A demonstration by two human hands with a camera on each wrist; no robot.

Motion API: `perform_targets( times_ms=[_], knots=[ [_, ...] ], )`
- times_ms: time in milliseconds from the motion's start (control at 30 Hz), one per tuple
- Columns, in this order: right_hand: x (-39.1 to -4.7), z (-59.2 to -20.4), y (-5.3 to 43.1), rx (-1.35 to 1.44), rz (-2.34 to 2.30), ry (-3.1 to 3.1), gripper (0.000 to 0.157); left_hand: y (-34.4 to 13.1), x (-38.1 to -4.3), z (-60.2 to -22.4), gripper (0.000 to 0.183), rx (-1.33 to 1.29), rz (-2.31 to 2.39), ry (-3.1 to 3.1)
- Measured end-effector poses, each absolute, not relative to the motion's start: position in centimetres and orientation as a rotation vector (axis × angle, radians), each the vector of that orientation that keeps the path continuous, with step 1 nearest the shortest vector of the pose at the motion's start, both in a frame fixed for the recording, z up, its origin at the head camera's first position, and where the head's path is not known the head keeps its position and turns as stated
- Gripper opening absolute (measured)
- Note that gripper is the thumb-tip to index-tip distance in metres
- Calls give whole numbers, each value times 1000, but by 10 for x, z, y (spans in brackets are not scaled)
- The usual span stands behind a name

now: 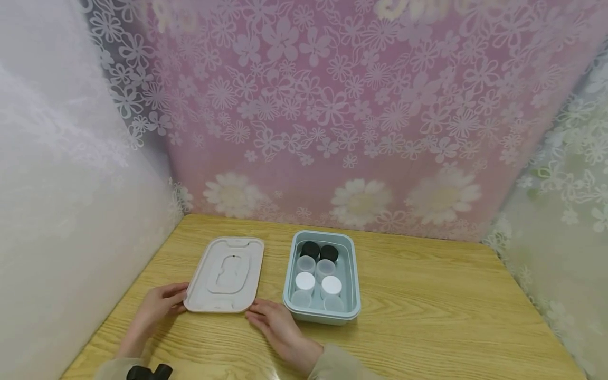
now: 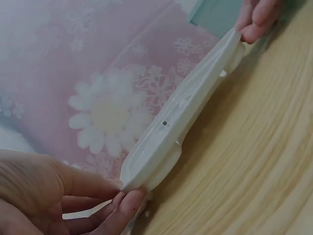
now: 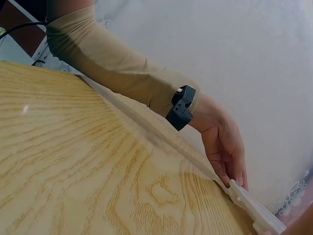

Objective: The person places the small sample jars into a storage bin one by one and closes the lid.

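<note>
A white rectangular plastic lid (image 1: 225, 272) with a moulded inner ridge lies left of the middle of the table. At its near left corner, my left hand (image 1: 159, 306) pinches the edge, thumb above and fingers beneath in the left wrist view. The near right corner is between the thumb and fingers of my right hand (image 1: 280, 330). Seen from the left wrist, the lid (image 2: 164, 137) is close over the wood. To its right stands a light blue rectangular container (image 1: 353, 264), its top uncovered.
Inside the container are two black-capped items (image 1: 311, 249), two white-capped ones (image 1: 331, 285) and several translucent round ones (image 1: 325, 267), in two columns. Wooden table (image 1: 437, 306) extends to the right. Floral curtain (image 1: 332, 116) hangs behind, with pale sheets at both sides.
</note>
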State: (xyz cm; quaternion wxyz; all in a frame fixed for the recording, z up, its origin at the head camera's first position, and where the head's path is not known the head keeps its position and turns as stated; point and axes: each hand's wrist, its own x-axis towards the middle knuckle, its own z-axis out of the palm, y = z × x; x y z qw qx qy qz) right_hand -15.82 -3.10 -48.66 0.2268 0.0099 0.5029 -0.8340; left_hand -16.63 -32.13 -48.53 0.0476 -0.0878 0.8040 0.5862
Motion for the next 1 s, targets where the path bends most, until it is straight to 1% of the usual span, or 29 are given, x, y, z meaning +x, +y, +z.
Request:
perform_targets(
  times_ms=[233,533,733,1000],
  knots=[
    [-155,-482,-38,18,-2339,1285,40,-338,-162,-480,49,-258,1838,2379],
    [-159,-460,-47,-1,-2358,1235,38,-345,-157,-455,53,-180,1857,2418],
    [-162,-443,-45,23,-2415,1206,34,-339,-157,-441,56,-148,1901,2451],
    [-169,-420,-31,16,-2489,1198,37,-320,-165,-430,57,-100,1963,2455]
  ],
)
